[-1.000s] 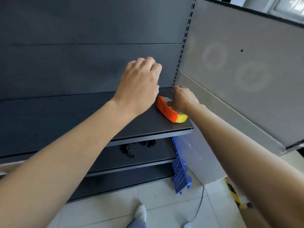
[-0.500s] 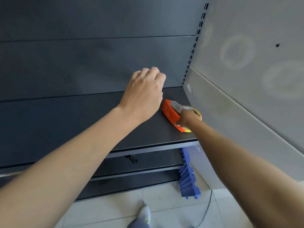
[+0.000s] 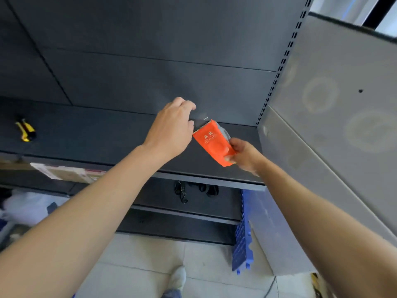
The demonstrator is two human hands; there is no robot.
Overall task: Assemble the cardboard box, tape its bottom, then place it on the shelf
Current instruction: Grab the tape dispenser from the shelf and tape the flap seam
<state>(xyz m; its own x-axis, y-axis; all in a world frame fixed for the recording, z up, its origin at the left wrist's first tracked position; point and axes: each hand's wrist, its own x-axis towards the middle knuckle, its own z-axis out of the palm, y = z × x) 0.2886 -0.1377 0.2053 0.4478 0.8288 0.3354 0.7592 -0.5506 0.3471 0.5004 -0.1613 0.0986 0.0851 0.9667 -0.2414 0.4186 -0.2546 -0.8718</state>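
Head view: A person's two bare arms reach toward a dark shelf at a store-style metal rack. The right hand is closed around the lower end of an orange tape dispenser, which is lifted off the shelf and tilted, its toothed blade at the upper left. The left hand has its fingers curled together at that blade end, touching the dispenser; it seems to pinch the loose tape there, though the tape itself is too blurred to make out.

A yellow-and-black cutter lies on the same shelf, well apart to the left. Just under that shelf's left front edge, a flat piece of cardboard with a pale label pokes out on the tier below; whether it is the task's box cannot be told. Black straps rest on the lower tier, under the dispenser. A white plastic bag sits at the far left edge.

To the right, a grey panel stands beside the rack's slotted upright. A blue plastic crate leans at the foot of the rack, against the panel. Below, on the pale tiled floor, the toe of a white shoe shows between the arms.
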